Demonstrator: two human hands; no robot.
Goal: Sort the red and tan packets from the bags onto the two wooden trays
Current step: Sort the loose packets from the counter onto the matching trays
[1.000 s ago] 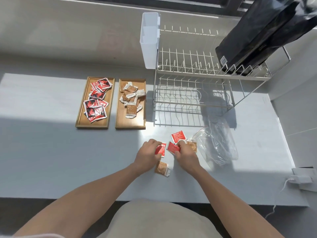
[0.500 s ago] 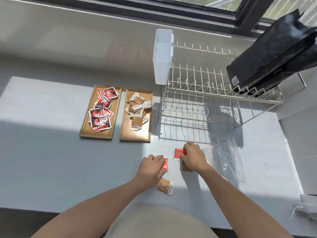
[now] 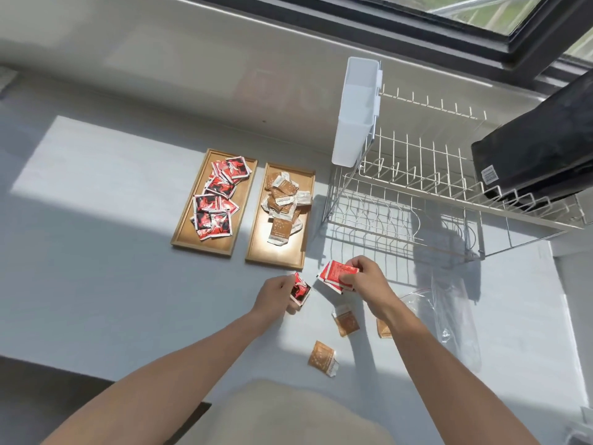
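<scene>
head cam, fwd-down, close over counter

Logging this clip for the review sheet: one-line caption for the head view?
Left hand and right hand each hold red packets near two sorted wooden trays; tan packets remain loose.

the two wooden trays had a smooth golden sheen; the packets looked glossy foil, the dish rack coated wire, the bag clear plastic.
</scene>
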